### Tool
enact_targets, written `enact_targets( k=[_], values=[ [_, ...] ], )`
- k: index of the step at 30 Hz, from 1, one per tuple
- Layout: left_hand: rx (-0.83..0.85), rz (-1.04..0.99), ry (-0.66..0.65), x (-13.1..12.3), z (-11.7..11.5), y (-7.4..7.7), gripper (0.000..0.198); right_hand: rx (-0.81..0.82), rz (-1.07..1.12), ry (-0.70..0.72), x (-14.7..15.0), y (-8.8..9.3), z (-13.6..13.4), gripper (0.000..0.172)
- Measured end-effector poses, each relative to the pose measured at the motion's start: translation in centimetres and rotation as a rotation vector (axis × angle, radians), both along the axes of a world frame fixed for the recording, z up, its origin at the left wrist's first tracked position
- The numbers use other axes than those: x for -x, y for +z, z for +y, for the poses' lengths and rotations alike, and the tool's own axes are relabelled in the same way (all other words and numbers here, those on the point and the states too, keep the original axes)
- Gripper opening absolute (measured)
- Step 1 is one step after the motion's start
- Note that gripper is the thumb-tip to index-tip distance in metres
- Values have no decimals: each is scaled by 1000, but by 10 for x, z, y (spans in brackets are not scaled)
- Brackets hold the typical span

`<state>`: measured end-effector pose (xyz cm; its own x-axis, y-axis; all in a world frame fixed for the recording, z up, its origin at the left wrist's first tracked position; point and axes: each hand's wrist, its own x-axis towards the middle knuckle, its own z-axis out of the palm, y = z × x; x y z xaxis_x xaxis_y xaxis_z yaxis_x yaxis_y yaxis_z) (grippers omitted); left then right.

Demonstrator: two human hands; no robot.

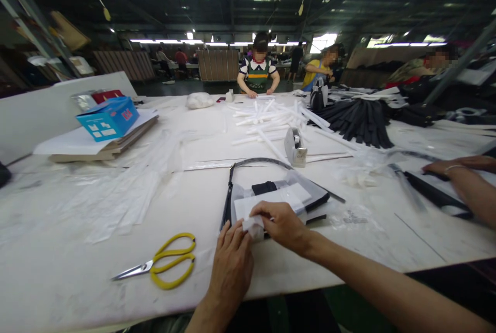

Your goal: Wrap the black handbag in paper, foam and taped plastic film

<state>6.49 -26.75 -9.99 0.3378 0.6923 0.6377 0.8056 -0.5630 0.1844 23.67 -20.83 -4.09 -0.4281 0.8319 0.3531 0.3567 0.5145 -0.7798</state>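
Observation:
A handbag with a black strap point(228, 188) and black trim lies flat before me, covered in translucent white wrapping point(315, 191). On top of it are a white sheet point(284, 199) and a small black piece point(264, 187). My right hand point(284, 225) pinches a thin white wrapping strip point(253, 227) at the bag's near edge. Beside it, my left hand point(234, 255) has its fingers closed together on the bag's near left corner, fingertips at the same strip. Yellow-handled scissors point(172, 260) lie left of my left hand, blades pointing left.
A tape dispenser point(295, 147) stands beyond the bag, near white rolled strips point(267, 116). Clear plastic sleeves point(132, 188) and a blue box point(108, 119) are at left. Black straps point(360, 121) lie at right. A co-worker's hand point(445, 168) handles a black item at right; other people work across the table.

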Motion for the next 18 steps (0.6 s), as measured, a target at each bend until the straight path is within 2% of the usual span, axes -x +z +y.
enact_targets(
  k=[3,7,9,12,14,18],
  values=[
    [110,-109,68,-5,1,3,23,303,-6,-36,5,6,30,7],
    [89,-221,221,-19,16,2,16,575,-59,-10,10,0,57,9],
    [39,-230,282,-25,24,1,11,571,-140,-16,11,-4,67,13],
    [-46,-195,328,-30,31,1,13,375,-243,-7,12,-10,79,12],
    [-64,-189,341,-30,34,2,14,305,-277,-33,12,-13,85,9],
    [12,-230,355,-25,38,1,15,416,-315,-77,9,-17,94,7]
  ],
)
